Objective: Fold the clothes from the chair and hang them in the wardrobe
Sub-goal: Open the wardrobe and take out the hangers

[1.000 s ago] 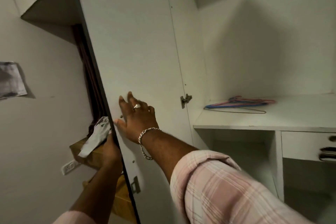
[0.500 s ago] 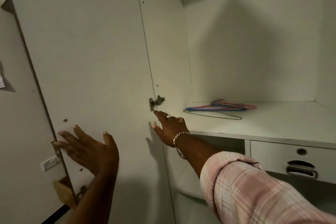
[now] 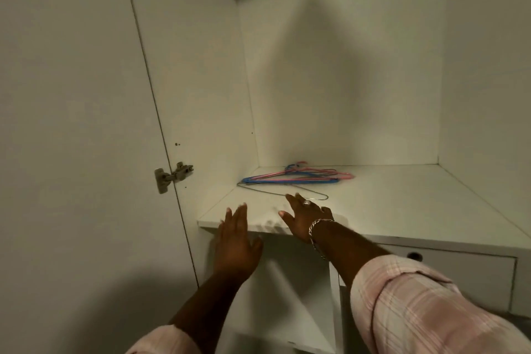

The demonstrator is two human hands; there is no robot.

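Note:
The white wardrobe stands open in front of me, and its shelf (image 3: 402, 204) holds a small pile of pink and blue wire hangers (image 3: 298, 177) near the back left corner. A bare metal hanger (image 3: 283, 193) lies just in front of them. My right hand (image 3: 306, 218), with a ring and a bracelet, reaches over the shelf's front edge, fingers spread, fingertips at the metal hanger. My left hand (image 3: 235, 241) is open and empty, held in front of the shelf's left front corner. No clothes are in view.
The wardrobe door (image 3: 71, 138) is swung wide at the left, with a metal hinge (image 3: 171, 177) on it. Under the shelf at the right is a drawer (image 3: 448, 270) with a round hole. An open compartment (image 3: 290, 290) lies below the shelf.
The door has swung fully open and both hands left it. They have moved right to the shelf, the right hand reaching the hangers. My view turned right into the wardrobe.

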